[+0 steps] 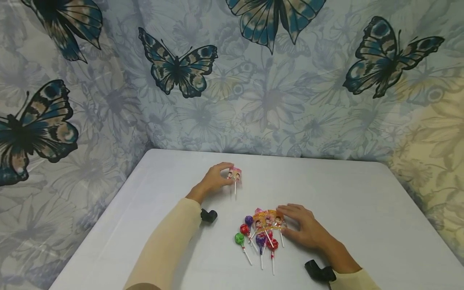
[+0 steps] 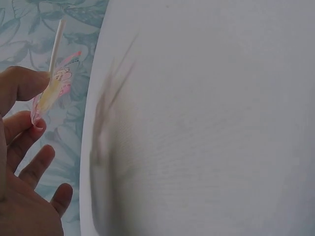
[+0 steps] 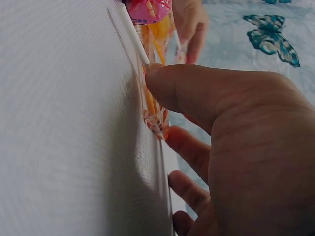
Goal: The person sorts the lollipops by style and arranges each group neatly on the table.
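My left hand (image 1: pixel 214 178) pinches a pink-wrapped lollipop (image 1: pixel 234 174) toward the back of the table, its white stick pointing down. In the left wrist view, the thumb presses beside the stick (image 2: pixel 57 44) of that lollipop, and the other fingers are spread. Lower on the table, my right hand (image 1: pixel 302 225) is at the right edge of a lollipop pile. Its thumb and index finger bracket an orange-wrapped lollipop (image 1: pixel 278 220). In the right wrist view, the thumb (image 3: pixel 172 86) lies against the stick and the index fingertip meets the clear orange wrapper (image 3: pixel 156 123).
Beside the orange wrappers lie several ball lollipops, among them a green one (image 1: pixel 239 239), a red one (image 1: pixel 244 229) and a purple one (image 1: pixel 261 239). They rest on a white table (image 1: pixel 355 201). Butterfly-patterned cloth (image 1: pixel 272 100) rises behind and at the left.
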Demonstrator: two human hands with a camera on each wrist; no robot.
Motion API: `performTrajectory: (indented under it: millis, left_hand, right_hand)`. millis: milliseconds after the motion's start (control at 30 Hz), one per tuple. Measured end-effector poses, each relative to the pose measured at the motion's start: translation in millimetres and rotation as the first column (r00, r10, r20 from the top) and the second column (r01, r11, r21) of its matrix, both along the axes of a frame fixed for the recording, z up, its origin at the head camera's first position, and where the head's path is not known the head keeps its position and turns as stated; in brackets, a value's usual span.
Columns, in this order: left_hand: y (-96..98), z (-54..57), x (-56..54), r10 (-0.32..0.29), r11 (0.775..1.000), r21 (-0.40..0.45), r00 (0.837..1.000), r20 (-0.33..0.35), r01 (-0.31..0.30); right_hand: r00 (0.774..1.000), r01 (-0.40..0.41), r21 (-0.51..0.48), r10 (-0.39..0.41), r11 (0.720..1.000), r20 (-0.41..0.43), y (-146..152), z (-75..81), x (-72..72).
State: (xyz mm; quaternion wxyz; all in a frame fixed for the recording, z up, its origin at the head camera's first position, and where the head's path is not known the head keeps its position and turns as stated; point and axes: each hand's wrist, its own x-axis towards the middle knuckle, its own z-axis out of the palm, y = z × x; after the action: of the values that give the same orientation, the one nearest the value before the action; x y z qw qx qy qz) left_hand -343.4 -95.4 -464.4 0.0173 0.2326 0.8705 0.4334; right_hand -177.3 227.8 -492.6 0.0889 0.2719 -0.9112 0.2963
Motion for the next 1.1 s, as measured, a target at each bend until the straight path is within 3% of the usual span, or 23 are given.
performTrajectory:
  millis: [333, 633, 1100]
  left_hand:
    - [-4.3, -3.9, -18.1, 0.07, 0.997, -0.047, 0.993, 0.09, -0.066]
    - [-8.4, -9.2, -21.3, 0.143, 0.983, -0.138, 0.981, 0.133, -0.125]
    - [-10.0, -17.0, -26.1, 0.129, 0.973, -0.207, 0.981, 0.143, -0.097]
  right_hand:
    - [0.999, 0.014, 0.013, -0.015, 1.0, 0.048, 0.6, -2.4, 0.3]
    - [0.999, 0.014, -0.001, -0.014, 1.0, 0.033, -0.9, -0.8, 0.7]
    - [0.999, 0.02, 0.008, -0.02, 1.0, 0.043, -1.0, -0.4, 1.4]
